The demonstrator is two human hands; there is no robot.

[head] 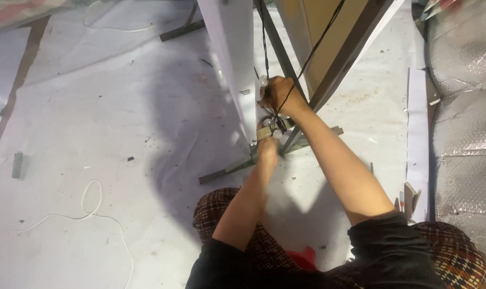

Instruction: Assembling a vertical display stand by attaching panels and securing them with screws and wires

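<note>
My right hand [278, 95] is closed around a thin black cable [307, 59] that runs up along a slanted metal frame leg [339, 69]. Just below it, my left hand [267, 147] reaches to the foot of a white upright panel [235, 64], its fingers on a small metal bracket [270, 130] where the cable bunches. Whether the left hand grips the bracket or only touches it is unclear. Both forearms stretch forward from dark sleeves over checked trousers.
White sheeting [93, 134] covers the floor. A white cord [90, 206] loops at the lower left. A small grey block [17, 164] lies at the far left. Silver bubble-foil insulation [462, 107] fills the right edge. A metal base bar [224, 172] lies under the panel.
</note>
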